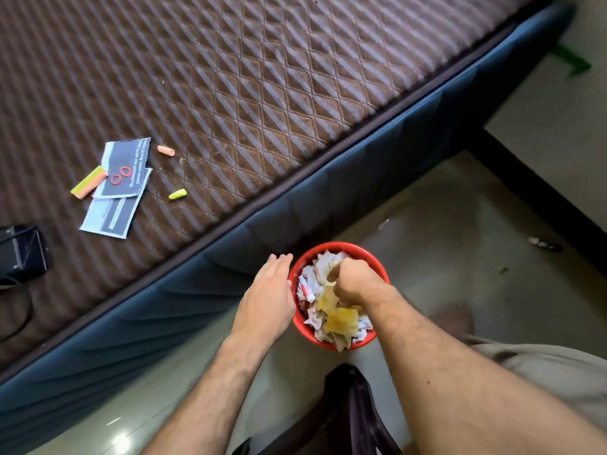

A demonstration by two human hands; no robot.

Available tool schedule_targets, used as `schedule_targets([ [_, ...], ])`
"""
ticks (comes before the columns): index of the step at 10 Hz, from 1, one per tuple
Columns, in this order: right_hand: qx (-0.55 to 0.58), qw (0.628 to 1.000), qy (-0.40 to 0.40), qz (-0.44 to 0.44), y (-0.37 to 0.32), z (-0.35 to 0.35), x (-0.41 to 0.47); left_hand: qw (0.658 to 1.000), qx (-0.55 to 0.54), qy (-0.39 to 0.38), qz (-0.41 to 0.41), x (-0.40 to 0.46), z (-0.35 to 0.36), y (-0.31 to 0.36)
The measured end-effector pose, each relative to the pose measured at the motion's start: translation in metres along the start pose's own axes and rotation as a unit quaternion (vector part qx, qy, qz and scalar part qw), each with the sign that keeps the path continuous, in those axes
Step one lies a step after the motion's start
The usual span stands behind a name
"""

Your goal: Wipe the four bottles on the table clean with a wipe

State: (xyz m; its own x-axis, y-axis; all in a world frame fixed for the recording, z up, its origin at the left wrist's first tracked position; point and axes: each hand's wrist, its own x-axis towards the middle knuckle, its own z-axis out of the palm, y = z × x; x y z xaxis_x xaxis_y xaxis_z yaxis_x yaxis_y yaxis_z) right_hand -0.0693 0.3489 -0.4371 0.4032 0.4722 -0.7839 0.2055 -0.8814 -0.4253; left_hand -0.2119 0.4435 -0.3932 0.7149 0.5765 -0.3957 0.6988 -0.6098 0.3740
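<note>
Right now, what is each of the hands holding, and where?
Left hand holds nothing; it lies open beside the red plastic bin. Right hand is curled over the crumpled paper; whether it grips any cannot be told.

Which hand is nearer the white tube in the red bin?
Left. The left hand rests open against the bin's left rim, just beside the tube. The right hand is over the bin's middle, curled among the paper scraps, slightly farther away.
</note>
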Motion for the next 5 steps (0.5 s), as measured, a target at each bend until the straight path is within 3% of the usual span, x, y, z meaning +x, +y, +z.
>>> schedule_targets([
  [1,0.046,0.998,0.015,-0.038,0.002,-0.01,-0.01,1.0,0.014,0.006,0.013,0.0,-0.005,0.004],
  [2,0.02,0.996,0.016,-0.086,0.003,-0.02,-0.03,0.999,0.032,0.011,0.024,0.0,-0.012,0.009],
  [3,-0.029,0.997,0.037,-0.061,-0.004,-0.026,-0.053,0.996,0.067,0.005,0.06,-0.007,-0.021,0.018],
  [4,-0.094,0.989,0.103,-0.049,-0.011,-0.035,-0.079,0.993,0.081,0.013,0.09,-0.017,-0.034,0.026],
  [5,-0.092,0.975,0.183,-0.083,-0.012,-0.046,-0.108,0.991,0.066,0.032,0.111,-0.028,-0.054,0.036],
])
